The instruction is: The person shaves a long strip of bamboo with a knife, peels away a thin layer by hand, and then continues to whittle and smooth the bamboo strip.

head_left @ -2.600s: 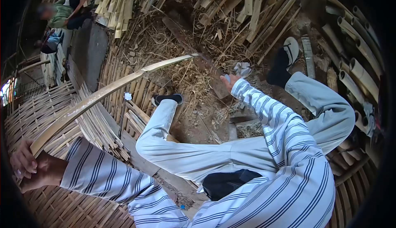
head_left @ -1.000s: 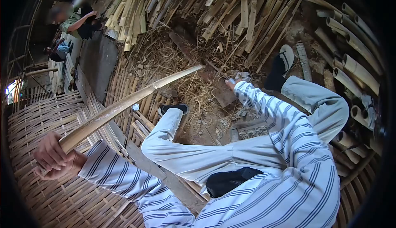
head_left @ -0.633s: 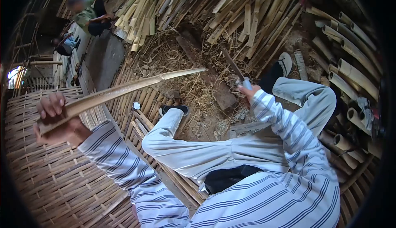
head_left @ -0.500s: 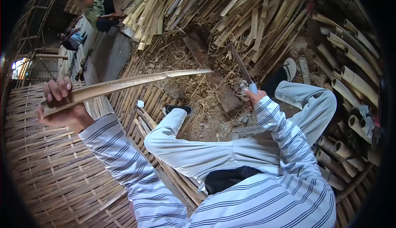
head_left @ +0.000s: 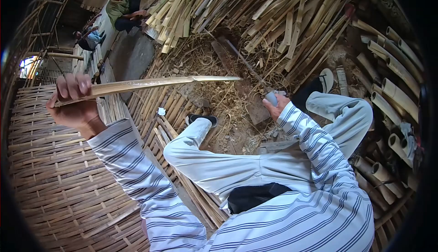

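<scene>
My left hand (head_left: 75, 98) is closed around the near end of a long split bamboo strip (head_left: 150, 84), raised at the left with its narrow far end reaching to the middle of the view. My right hand (head_left: 277, 104) grips the grey handle of a long-bladed knife (head_left: 248, 63), its blade slanting up and away to the left over the shavings. Knife and bamboo strip are apart in the picture. Below the strip's far end, curled bamboo shavings (head_left: 219, 110) cover the dirt ground between my feet.
A large pile of split bamboo strips (head_left: 273, 12) lies ahead. Cut bamboo tubes (head_left: 399, 92) are stacked at the right. Woven bamboo matting (head_left: 59, 170) spreads on the left. Another person (head_left: 123, 8) squats at the upper left, with someone else farther back. A wooden block (head_left: 258, 111) sits among the shavings.
The knife blade has swung leftward and now points more toward the upper left. The bamboo strip has turned a little, its edge now facing me more. The view has shifted slightly.
</scene>
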{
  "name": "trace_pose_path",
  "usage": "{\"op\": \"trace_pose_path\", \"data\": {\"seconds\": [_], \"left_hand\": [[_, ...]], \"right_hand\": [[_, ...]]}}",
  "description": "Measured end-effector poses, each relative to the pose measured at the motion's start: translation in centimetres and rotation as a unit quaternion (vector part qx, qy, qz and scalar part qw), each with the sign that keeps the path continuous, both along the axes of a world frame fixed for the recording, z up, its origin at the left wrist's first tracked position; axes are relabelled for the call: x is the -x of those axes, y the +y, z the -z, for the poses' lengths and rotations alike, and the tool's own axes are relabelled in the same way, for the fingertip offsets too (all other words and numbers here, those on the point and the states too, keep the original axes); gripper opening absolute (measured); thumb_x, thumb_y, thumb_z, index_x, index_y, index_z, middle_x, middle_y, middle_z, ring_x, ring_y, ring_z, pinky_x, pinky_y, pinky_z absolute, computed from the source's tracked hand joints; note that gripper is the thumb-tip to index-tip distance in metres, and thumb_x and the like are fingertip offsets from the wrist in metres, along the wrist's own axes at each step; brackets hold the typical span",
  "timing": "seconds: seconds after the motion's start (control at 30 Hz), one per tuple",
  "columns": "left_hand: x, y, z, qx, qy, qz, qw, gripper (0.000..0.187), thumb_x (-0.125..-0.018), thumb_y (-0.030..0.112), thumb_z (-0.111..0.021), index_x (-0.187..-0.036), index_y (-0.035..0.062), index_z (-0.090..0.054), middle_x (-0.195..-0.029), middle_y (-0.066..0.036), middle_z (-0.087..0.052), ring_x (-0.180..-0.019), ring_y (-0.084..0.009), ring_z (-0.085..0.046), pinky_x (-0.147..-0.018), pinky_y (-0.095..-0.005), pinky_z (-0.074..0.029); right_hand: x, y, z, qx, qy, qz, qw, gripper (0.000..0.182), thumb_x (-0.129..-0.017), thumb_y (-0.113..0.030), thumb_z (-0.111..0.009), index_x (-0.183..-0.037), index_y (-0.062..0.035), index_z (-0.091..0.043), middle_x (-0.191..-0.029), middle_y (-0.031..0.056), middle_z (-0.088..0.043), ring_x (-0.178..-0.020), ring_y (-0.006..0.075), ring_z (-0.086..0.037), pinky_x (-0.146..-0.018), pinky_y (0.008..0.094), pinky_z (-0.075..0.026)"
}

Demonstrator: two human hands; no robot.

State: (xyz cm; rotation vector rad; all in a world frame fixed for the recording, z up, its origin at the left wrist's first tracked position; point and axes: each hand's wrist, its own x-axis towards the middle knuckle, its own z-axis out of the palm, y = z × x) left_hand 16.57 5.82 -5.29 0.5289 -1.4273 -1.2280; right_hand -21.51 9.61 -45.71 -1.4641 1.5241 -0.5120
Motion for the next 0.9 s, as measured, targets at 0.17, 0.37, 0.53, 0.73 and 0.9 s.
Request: {"op": "trace_pose_path", "data": {"seconds": [0.17, 0.37, 0.53, 0.73, 0.9], "left_hand": [[8.2, 1.4, 0.7, 0.068, 0.04, -0.284, 0.956, 0.03, -0.075, 0.032, -0.043, -0.053, 0.0141, -0.034, -0.043, 0.001, -0.029, -0.034, -0.0094, -0.026, -0.034, -0.0222, -0.022], [13.6, 1.6, 0.7, 0.096, 0.038, -0.396, 0.912, 0.034, -0.076, 0.037, -0.041, -0.051, 0.0152, -0.032, -0.039, 0.002, -0.027, -0.03, -0.0079, -0.024, -0.03, -0.0203, -0.019], [13.3, 1.5, 0.9, 0.097, 0.053, -0.31, 0.944, 0.028, -0.071, 0.031, -0.045, -0.051, 0.0149, -0.034, -0.04, 0.002, -0.027, -0.033, -0.0085, -0.022, -0.033, -0.021, -0.019], [12.6, 1.6, 0.8, 0.094, 0.033, -0.131, 0.986, 0.028, -0.072, 0.03, -0.048, -0.05, 0.0149, -0.039, -0.038, 0.002, -0.033, -0.03, -0.0075, -0.03, -0.034, -0.0201, -0.025], [11.6, 0.9, 0.7, 0.102, 0.024, -0.071, 0.992, 0.03, -0.078, 0.031, -0.048, -0.054, 0.0135, -0.046, -0.042, 0.0, -0.042, -0.032, -0.009, -0.04, -0.035, -0.0213, -0.035]], "right_hand": [[-1.9, 2.4, -6.7, -0.066, -0.068, -0.059, 0.994, 0.048, -0.088, -0.045, -0.051, -0.109, -0.0019, -0.049, -0.083, 0.0195, -0.064, -0.073, 0.0332, -0.064, -0.066, 0.0403, -0.051], [-3.3, 6.4, -12.1, -0.042, -0.131, -0.059, 0.989, 0.047, -0.092, -0.046, -0.041, -0.089, -0.0009, -0.054, -0.061, 0.0216, -0.057, -0.062, 0.0372, -0.061, -0.058, 0.0402, -0.048], [-2.4, 5.7, -16.0, -0.002, -0.081, -0.118, 0.99, 0.048, -0.092, -0.045, -0.041, -0.081, -0.0006, -0.056, -0.059, 0.0217, -0.056, -0.061, 0.0383, -0.06, -0.055, 0.0429, -0.048], [-2.9, 3.1, -10.4, -0.053, -0.01, -0.101, 0.993, 0.053, -0.09, -0.049, -0.039, -0.082, -0.0008, -0.059, -0.064, 0.0219, -0.059, -0.066, 0.0399, -0.061, -0.06, 0.0453, -0.049], [-3.4, 4.1, -12.0, -0.025, -0.053, -0.089, 0.994, 0.055, -0.09, -0.053, -0.037, -0.084, -0.0031, -0.058, -0.062, 0.0198, -0.059, -0.065, 0.0395, -0.061, -0.06, 0.0453, -0.049]]}}
